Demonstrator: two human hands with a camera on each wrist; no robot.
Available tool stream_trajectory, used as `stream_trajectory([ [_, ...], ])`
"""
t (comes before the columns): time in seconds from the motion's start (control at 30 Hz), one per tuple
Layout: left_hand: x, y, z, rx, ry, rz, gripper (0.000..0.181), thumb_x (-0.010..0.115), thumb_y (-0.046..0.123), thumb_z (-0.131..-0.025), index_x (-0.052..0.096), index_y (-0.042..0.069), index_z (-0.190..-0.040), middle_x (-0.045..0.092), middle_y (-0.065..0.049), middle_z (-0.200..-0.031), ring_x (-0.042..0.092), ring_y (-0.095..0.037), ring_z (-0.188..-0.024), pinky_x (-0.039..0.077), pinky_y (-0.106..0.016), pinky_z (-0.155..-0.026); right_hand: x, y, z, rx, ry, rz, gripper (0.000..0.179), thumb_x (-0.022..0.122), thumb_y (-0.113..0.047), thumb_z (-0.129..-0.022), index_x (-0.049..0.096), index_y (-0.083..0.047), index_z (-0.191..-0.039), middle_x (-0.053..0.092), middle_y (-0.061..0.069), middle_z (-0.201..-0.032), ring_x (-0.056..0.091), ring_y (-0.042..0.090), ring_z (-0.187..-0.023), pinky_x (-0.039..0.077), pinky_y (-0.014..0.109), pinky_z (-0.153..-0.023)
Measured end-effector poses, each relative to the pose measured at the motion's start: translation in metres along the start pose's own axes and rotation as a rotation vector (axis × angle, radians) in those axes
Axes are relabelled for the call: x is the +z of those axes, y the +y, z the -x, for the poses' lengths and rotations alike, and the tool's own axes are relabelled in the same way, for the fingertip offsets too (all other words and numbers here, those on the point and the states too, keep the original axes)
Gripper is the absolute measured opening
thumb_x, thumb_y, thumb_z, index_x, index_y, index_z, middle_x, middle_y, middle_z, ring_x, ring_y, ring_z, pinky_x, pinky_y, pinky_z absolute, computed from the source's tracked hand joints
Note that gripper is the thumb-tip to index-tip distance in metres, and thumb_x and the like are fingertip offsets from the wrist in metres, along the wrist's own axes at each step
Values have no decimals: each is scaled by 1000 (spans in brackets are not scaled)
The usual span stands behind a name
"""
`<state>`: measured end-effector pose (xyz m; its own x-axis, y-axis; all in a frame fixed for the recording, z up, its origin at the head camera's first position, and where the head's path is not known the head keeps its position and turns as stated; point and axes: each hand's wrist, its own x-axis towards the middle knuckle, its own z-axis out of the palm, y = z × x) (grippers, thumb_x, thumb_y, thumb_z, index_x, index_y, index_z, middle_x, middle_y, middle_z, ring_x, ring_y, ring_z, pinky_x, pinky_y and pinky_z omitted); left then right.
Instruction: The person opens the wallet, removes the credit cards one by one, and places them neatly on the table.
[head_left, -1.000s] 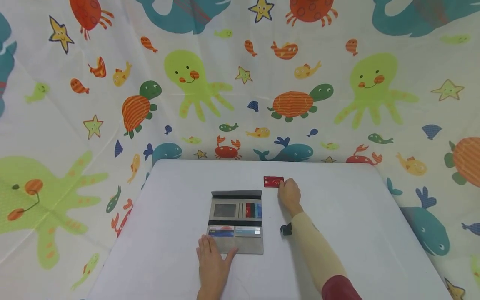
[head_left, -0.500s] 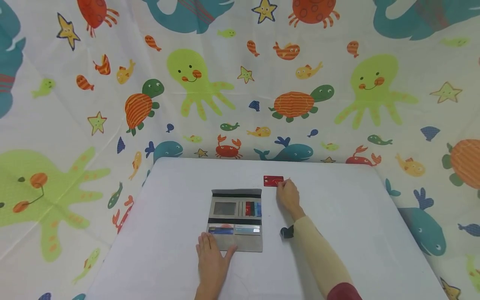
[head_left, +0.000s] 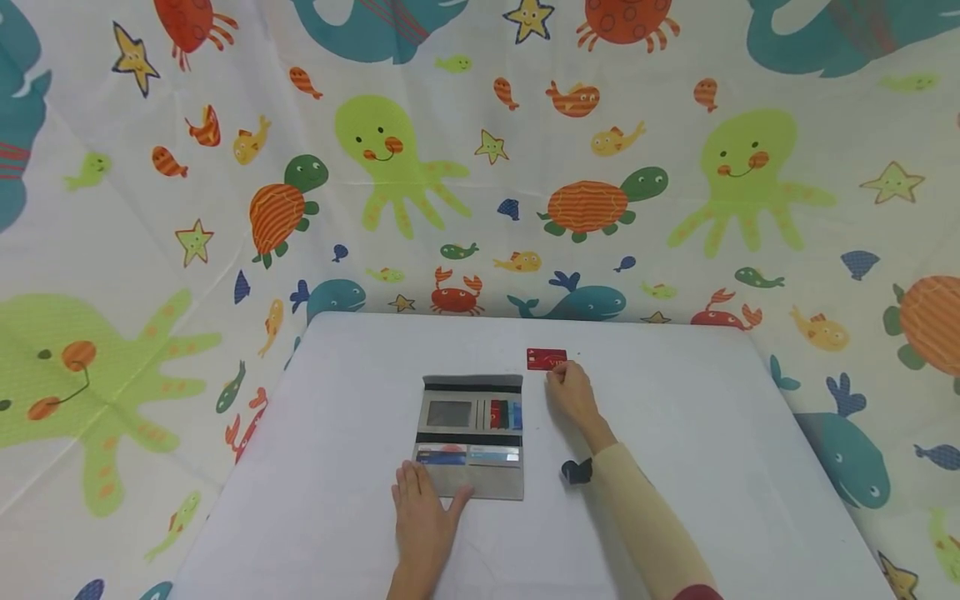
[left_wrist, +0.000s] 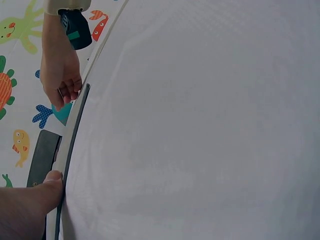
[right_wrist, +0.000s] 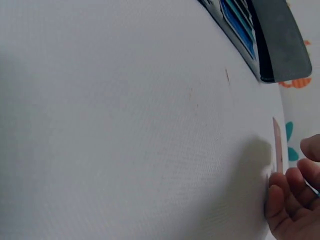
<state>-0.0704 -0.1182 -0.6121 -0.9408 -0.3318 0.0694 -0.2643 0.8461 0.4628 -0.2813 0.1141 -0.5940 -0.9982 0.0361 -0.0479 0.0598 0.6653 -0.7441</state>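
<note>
A grey wallet (head_left: 468, 482) lies unfolded on the white table, with bank cards in its pockets and an ID window at upper left. My left hand (head_left: 422, 521) rests flat against its lower left corner, fingers straight. In the left wrist view the thumb (left_wrist: 50, 187) touches the wallet's edge (left_wrist: 75, 130). Beyond the wallet's upper right, a red VIP card (head_left: 546, 359) lies on the tabletop. My right hand (head_left: 573, 398) is at that card's lower right corner, fingers loosely bent. The right wrist view shows its thumb apart from the fingers, with the card (right_wrist: 278, 145) just past the fingertips.
The white table (head_left: 337, 400) extends around the wallet on both sides. A curtain (head_left: 480, 192) printed with sea animals hangs behind the table and along its sides. A small black device (head_left: 576, 472) is on the right wrist.
My right hand has drawn slightly back toward me from the red card, uncovering more of its lettering. The card stays about where it was. My left hand keeps its place on the wallet.
</note>
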Motion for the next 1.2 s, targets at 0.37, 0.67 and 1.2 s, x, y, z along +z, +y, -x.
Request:
stream_trajectory([
  [0.37,-2,2,0,-7,-24,3,104,73,59,-82,39,-20,-141,32,-41,-152,29,-53,-146,26,-64,-118,0,-4,21,-71,-99,53,28,65,-26,-97,59,-5,-115,61,11,-107,58,22,-94,57,38,-91],
  [0.67,-2,2,0,-9,-23,7,104,73,58,-82,39,-20,-141,32,-40,-153,29,-53,-146,26,-64,-118,2,-11,36,-92,-169,42,26,69,-26,-95,60,-7,-110,60,8,-100,56,18,-88,56,33,-85],
  [1.2,-1,2,-2,-16,-33,14,105,72,60,-83,38,-20,-142,30,-40,-153,28,-53,-146,25,-64,-119,4,-15,66,-162,-291,48,20,74,-20,-91,62,-8,-103,59,2,-87,54,14,-80,52,25,-74],
])
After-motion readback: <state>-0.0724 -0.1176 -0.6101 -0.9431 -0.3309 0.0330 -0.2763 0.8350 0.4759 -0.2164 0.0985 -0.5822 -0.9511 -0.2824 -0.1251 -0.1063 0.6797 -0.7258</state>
